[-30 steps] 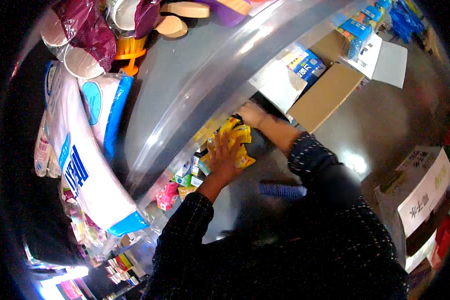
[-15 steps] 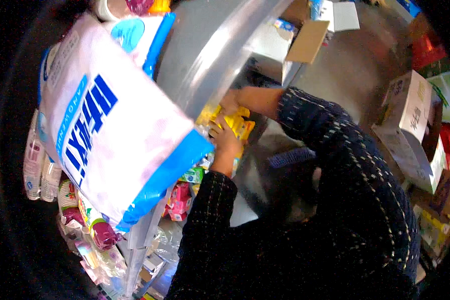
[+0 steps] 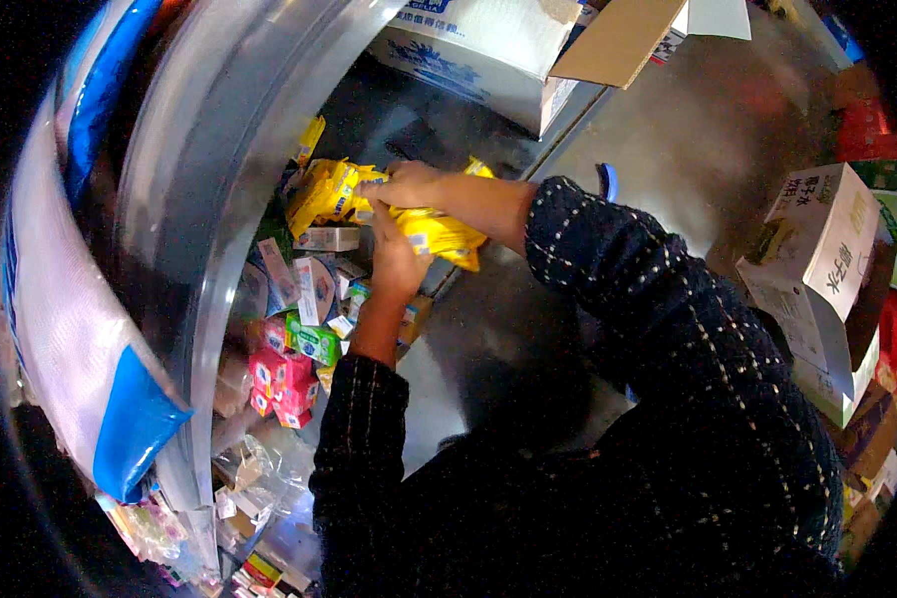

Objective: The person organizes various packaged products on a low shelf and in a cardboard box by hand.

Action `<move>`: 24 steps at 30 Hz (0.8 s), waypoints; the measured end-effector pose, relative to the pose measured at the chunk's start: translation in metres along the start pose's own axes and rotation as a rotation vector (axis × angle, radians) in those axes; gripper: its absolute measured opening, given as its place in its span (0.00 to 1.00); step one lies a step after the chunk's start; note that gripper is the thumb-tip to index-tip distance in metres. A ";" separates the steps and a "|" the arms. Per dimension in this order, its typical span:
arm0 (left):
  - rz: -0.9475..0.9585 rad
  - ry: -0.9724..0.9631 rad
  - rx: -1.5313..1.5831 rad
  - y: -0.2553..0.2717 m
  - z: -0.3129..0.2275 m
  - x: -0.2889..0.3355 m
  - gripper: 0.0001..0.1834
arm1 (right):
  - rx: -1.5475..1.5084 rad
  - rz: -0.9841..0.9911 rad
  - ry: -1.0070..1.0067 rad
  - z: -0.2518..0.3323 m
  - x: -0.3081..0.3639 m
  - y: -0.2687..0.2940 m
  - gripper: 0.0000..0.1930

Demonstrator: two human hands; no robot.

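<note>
Head cam: hands together over the yellow pkts (image 3: 327, 195), one bunch just left of the fingertips. A second yellow bunch (image 3: 437, 237) sits just right of the left hand (image 3: 399, 261), long axis slanting far-left to near-right. Left hand comes from the near side, so it's closer to that bunch's near edge; right hand (image 3: 414, 186) reaches across from the right, on the far side. Both touch pkts, but fingers overlap, so can't tell how firmly either grips.

Containers: far side, big white carton (image 3: 473, 55) w/ brown flap (image 3: 618, 42) out, contents n/v. Far right, white drinks carton (image 3: 797, 219), opening dark, can't tell what's in it. Near-left of pkts: white box (image 3: 314, 289), green box (image 3: 316, 343), pink boxes (image 3: 284, 381), then clear plastic bag (image 3: 269, 458).
</note>
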State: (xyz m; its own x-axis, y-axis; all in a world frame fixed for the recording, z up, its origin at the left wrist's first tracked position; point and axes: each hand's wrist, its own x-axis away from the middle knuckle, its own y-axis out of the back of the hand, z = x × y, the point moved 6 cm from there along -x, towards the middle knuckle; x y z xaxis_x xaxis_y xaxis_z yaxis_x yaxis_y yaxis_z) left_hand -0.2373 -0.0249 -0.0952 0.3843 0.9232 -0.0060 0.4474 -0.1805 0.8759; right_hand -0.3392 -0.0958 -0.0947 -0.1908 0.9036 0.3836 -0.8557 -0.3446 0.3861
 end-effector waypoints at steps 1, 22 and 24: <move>0.013 0.013 0.096 -0.002 -0.009 -0.010 0.59 | 0.012 -0.018 -0.028 -0.008 -0.010 0.001 0.47; -0.040 0.427 -0.471 0.050 0.115 -0.101 0.43 | 0.776 -0.226 0.255 -0.014 -0.008 0.047 0.47; -0.129 0.240 -0.272 0.048 0.107 -0.108 0.39 | 0.680 -0.188 0.235 -0.005 -0.017 0.043 0.46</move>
State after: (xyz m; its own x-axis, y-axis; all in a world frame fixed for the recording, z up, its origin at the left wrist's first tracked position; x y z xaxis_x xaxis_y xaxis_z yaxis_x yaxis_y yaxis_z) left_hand -0.1712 -0.1694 -0.1045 0.1240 0.9915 -0.0395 0.2367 0.0091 0.9715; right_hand -0.3750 -0.1248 -0.0886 -0.2339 0.9671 0.0998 -0.4122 -0.1916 0.8907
